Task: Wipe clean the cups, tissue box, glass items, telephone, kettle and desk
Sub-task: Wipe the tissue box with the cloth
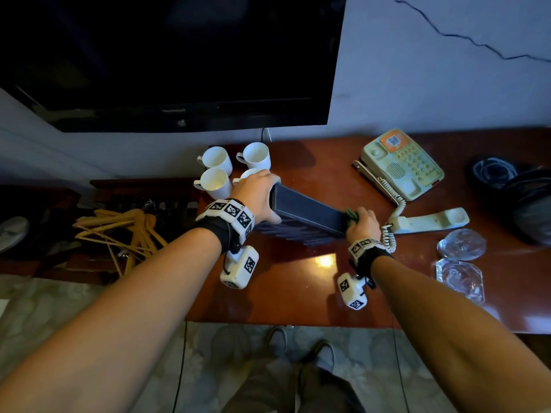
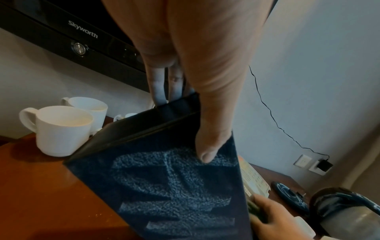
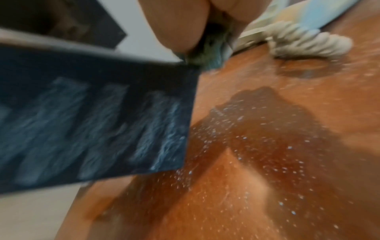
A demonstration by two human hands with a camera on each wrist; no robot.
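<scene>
Tissue box gets its wipe-down, most of the desk still waiting.

The left hand point(image 1: 258, 194) grips one end of the dark blue textured rectangular tissue box point(image 1: 307, 212), tilted up off the glossy reddish-brown wooden desk point(image 1: 298, 281), while the right hand point(image 1: 362, 223) pinches a bunched green cloth point(image 1: 351, 215) against its other end. The white ceramic cups point(image 1: 216, 182) stand just behind; the pale green corded telephone point(image 1: 402, 165), clear glass items point(image 1: 460, 244) and dark kettle point(image 2: 347, 211) appear untouched, and specks dot the desk.
</scene>
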